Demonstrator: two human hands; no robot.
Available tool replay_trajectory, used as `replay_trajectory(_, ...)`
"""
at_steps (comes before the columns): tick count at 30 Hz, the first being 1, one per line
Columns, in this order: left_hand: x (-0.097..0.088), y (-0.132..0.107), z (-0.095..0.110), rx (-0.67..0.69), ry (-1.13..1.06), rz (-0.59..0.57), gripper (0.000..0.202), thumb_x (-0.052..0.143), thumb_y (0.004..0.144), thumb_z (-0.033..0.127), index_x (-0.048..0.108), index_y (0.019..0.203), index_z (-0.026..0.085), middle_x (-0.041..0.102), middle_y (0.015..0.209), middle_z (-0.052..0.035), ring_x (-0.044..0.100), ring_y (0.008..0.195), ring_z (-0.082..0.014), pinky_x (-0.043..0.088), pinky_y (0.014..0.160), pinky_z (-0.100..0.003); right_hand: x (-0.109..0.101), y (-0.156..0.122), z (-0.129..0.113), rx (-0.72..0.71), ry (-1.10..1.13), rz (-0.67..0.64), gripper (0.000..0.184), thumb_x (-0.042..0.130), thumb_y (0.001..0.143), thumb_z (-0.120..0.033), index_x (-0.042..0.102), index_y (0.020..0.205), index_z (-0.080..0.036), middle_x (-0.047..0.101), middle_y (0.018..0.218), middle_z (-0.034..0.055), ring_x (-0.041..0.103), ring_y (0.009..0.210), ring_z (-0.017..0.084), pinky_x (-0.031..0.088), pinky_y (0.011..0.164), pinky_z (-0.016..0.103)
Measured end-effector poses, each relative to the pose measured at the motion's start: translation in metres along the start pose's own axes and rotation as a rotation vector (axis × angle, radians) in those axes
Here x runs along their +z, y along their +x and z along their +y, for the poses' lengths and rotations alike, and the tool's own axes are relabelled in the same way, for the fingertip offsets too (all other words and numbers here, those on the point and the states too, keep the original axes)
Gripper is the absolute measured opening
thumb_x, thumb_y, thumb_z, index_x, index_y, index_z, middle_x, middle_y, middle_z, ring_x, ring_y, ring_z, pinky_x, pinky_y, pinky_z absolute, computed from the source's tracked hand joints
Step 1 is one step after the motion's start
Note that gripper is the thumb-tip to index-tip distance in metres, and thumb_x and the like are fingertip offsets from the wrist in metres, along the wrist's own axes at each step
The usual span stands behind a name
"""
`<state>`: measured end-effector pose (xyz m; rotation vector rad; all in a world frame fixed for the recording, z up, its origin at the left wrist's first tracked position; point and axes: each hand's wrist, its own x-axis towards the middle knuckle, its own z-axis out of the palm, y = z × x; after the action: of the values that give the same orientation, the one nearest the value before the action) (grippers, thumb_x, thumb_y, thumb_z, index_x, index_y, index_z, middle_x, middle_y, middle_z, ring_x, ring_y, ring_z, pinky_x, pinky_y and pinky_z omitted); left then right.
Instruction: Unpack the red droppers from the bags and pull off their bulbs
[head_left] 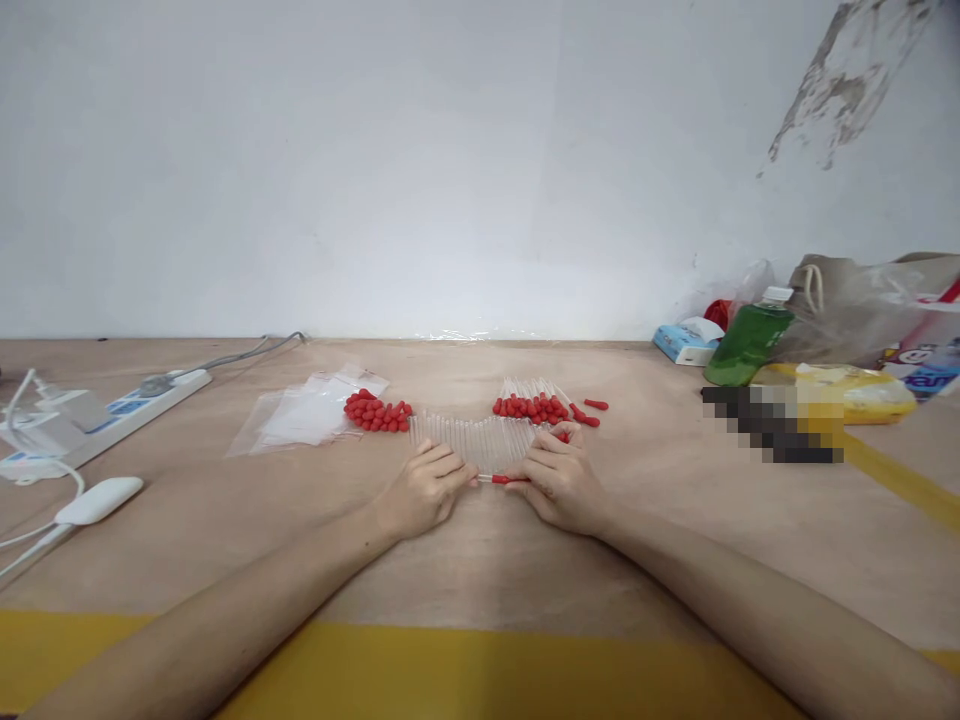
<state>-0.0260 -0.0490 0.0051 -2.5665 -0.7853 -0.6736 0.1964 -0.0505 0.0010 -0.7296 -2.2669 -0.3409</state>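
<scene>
My left hand [427,488] is closed in a pinch on a thin clear glass dropper tube [484,479]. My right hand [559,485] is closed on a red rubber dropper bulb [499,480], which meets the tube's end between the two hands. Just behind them lies a row of bare glass tubes [480,440], side by side. Left of that row is a pile of red bulbs [375,412]. Beyond my right hand lie several droppers with red bulbs on them [531,408]. Some red also shows by the right fingers, partly hidden.
Clear plastic bags [307,412] lie left of the bulbs. A power strip [112,425] and a white plug-in device [100,500] with cords sit at the left. On the right are a tissue pack [684,344], a green bottle [750,340] and a yellow packet [862,392]. A wall [450,180] stands behind.
</scene>
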Motion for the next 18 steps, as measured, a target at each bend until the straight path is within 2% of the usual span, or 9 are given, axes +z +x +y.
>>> replay_trajectory(4, 0.002, -0.002, 0.0, 0.008, -0.025, -0.002, 0.027, 0.036, 0.088, 0.021, 0.063, 0.085, 0.017, 0.053, 0.061, -0.0033, 0.048, 0.064, -0.0149, 0.035, 0.06, -0.03, -0.004, -0.001, -0.002, -0.032, 0.03, -0.043, 0.016, 0.048, 0.083, -0.026, 0.063, 0.079, -0.022, 0.059, 0.062, -0.0008, 0.047, 0.07, 0.014, 0.027, 0.082, 0.036)
replay_trajectory(6, 0.001, -0.008, -0.007, -0.001, -0.037, 0.013, 0.026, 0.037, 0.087, 0.02, 0.063, 0.084, 0.018, 0.054, 0.062, -0.0036, 0.048, 0.064, -0.0152, 0.036, 0.061, -0.03, -0.007, -0.006, 0.005, -0.033, 0.037, -0.063, 0.016, 0.048, 0.083, -0.024, 0.063, 0.078, -0.022, 0.058, 0.062, -0.001, 0.048, 0.071, 0.014, 0.028, 0.083, 0.036)
replay_trajectory(8, -0.002, -0.015, -0.021, -0.083, -0.034, 0.074, 0.025, 0.038, 0.086, 0.019, 0.062, 0.081, 0.019, 0.056, 0.064, -0.0039, 0.049, 0.065, -0.0154, 0.037, 0.062, -0.03, -0.011, -0.012, 0.021, 0.034, 0.027, -0.031, 0.017, 0.049, 0.082, -0.024, 0.064, 0.074, -0.023, 0.059, 0.061, -0.0009, 0.05, 0.072, 0.014, 0.028, 0.085, 0.038)
replay_trajectory(9, -0.004, -0.018, -0.03, -0.161, -0.023, 0.128, 0.025, 0.038, 0.086, 0.019, 0.062, 0.08, 0.019, 0.056, 0.065, -0.0038, 0.049, 0.064, -0.0153, 0.038, 0.062, -0.03, -0.014, -0.014, 0.032, 0.121, 0.021, 0.003, 0.016, 0.05, 0.081, -0.026, 0.064, 0.074, -0.023, 0.06, 0.065, -0.0004, 0.051, 0.073, 0.015, 0.028, 0.086, 0.039)
replay_trajectory(11, -0.006, -0.021, -0.045, -0.33, -0.021, 0.221, 0.023, 0.038, 0.087, 0.022, 0.062, 0.087, 0.019, 0.057, 0.073, -0.0043, 0.051, 0.069, -0.0156, 0.041, 0.066, -0.03, -0.019, -0.019, 0.058, 0.42, 0.031, 0.202, 0.016, 0.053, 0.079, -0.032, 0.065, 0.073, -0.023, 0.063, 0.071, 0.001, 0.053, 0.075, 0.016, 0.032, 0.084, 0.038)
replay_trajectory(13, -0.005, -0.02, -0.056, -0.435, -0.029, 0.222, 0.026, 0.037, 0.087, 0.024, 0.06, 0.097, 0.019, 0.056, 0.08, -0.005, 0.052, 0.075, -0.0161, 0.043, 0.071, -0.029, -0.021, -0.022, 0.082, 0.576, 0.125, 0.316, 0.02, 0.053, 0.078, -0.036, 0.066, 0.082, -0.021, 0.063, 0.079, 0.004, 0.055, 0.076, 0.016, 0.04, 0.075, 0.033)
replay_trajectory(15, 0.0, -0.017, -0.061, -0.49, -0.028, 0.174, 0.029, 0.034, 0.087, 0.023, 0.057, 0.105, 0.019, 0.053, 0.083, -0.0055, 0.052, 0.08, -0.0168, 0.044, 0.073, -0.029, -0.019, -0.025, 0.101, 0.709, 0.153, 0.328, 0.025, 0.052, 0.076, -0.035, 0.067, 0.086, -0.019, 0.062, 0.083, 0.0066, 0.056, 0.075, 0.016, 0.044, 0.068, 0.029)
replay_trajectory(18, 0.011, -0.017, -0.063, -0.526, -0.026, 0.117, 0.034, 0.033, 0.085, 0.018, 0.053, 0.113, 0.019, 0.049, 0.086, -0.0056, 0.05, 0.083, -0.0174, 0.044, 0.075, -0.029, -0.012, -0.033, 0.117, 0.905, 0.104, 0.215, 0.027, 0.051, 0.072, -0.031, 0.068, 0.089, -0.017, 0.062, 0.084, 0.0077, 0.056, 0.068, 0.015, 0.045, 0.064, 0.028)
